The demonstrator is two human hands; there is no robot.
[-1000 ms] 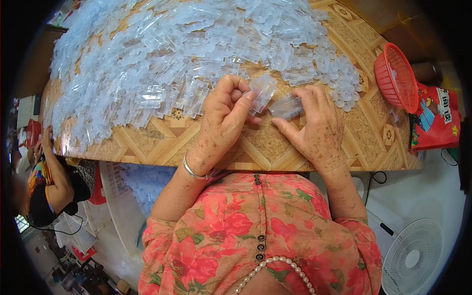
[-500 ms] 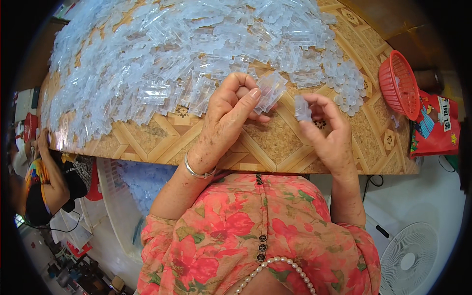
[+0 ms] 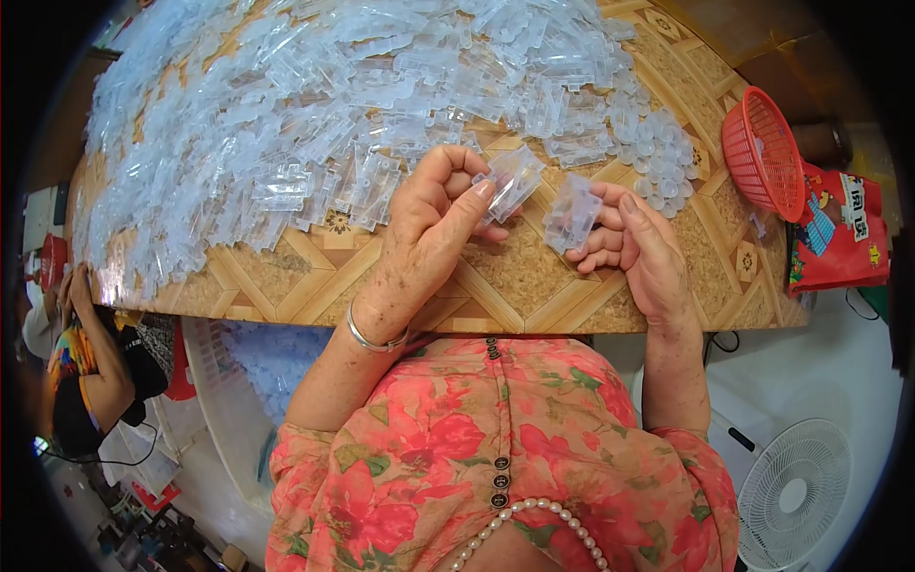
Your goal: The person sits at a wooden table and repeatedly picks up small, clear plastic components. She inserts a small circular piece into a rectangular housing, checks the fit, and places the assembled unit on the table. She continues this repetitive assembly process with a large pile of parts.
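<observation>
Between the thumb and fingers of my left hand (image 3: 438, 214) is a clear rectangular plastic piece (image 3: 518, 183), tilted up to the right. A second plastic piece (image 3: 572, 214), clear and somewhat bluish, is in the grip of my right hand (image 3: 640, 243), close to the first but apart from it. Both hands are above the near side of the table. Beyond them spreads a large heap of clear plastic parts (image 3: 315, 105). Small round translucent caps (image 3: 664, 162) lie grouped at the heap's right end.
The patterned wooden table (image 3: 372, 276) has a curved edge. At its right stand a red plastic basket (image 3: 762, 153) and a red bag (image 3: 839, 229). A white fan (image 3: 793, 494) is at the lower right. Another person's arm (image 3: 105, 343) shows at far left, near a white crate (image 3: 219, 400).
My right hand has turned and shifted slightly left, so its plastic piece now shows its broad side. My left hand has moved slightly left, still holding its piece.
</observation>
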